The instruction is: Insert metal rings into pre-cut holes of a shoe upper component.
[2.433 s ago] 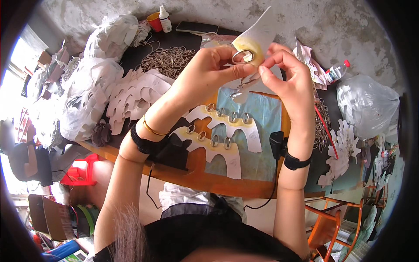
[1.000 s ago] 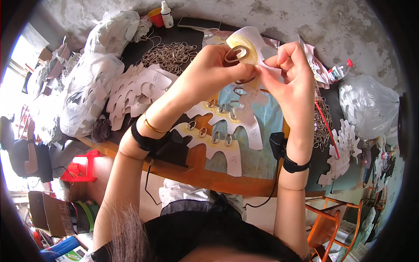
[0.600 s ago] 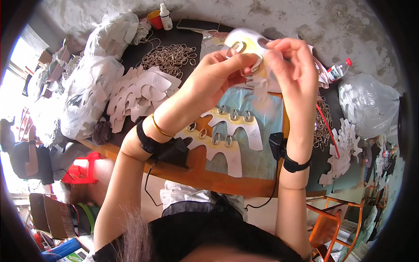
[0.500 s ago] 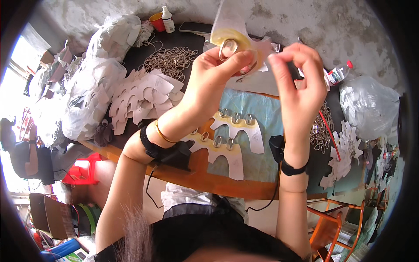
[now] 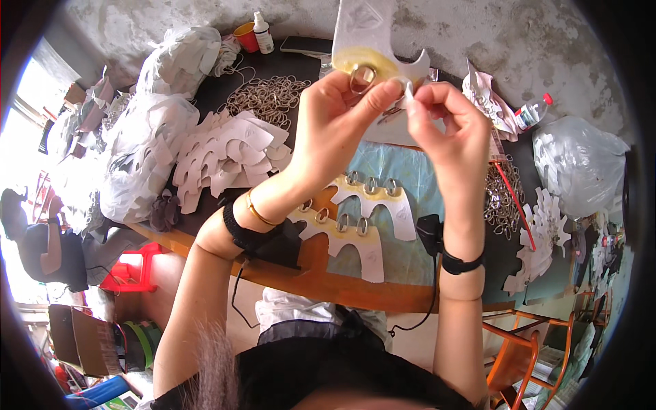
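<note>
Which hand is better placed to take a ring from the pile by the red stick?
Probably the right hand: it is nearer that ring pile and seems to pinch only a small white tab, while the left hand grips the white piece itself.

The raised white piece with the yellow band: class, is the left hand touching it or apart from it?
Touching. The head view shows the left hand pinching the raised white piece along its lower edge.
</note>
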The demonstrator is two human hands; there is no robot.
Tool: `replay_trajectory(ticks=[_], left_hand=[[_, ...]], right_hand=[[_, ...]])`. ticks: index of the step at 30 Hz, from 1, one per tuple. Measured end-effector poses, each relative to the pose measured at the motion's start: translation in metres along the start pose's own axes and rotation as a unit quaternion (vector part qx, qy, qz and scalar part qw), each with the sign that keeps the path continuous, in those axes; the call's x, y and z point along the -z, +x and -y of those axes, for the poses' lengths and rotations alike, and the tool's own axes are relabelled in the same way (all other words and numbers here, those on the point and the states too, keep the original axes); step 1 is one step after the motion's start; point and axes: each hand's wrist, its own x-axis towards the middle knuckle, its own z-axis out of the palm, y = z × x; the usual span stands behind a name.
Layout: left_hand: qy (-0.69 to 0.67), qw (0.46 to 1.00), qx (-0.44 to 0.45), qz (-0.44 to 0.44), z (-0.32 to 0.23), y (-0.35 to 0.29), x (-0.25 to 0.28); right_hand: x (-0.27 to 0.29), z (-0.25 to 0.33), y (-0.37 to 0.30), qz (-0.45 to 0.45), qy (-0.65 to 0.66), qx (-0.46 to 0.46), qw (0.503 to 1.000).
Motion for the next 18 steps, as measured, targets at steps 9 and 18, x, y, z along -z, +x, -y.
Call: replay_trajectory(ticks=[9, 18], left_hand=[[-0.033, 0.994, 0.081, 0.063, -0.002, 0.007, 0.011], [-0.185, 0.957, 0.158, 0.157, -0.010, 0.007, 0.009]], right_hand=[[0.015, 0.002, 0.005, 0.075, 0.140, -0.141, 0.977], [0.019, 0.001, 0.006, 0.125, 0.367, -0.249, 0.888]])
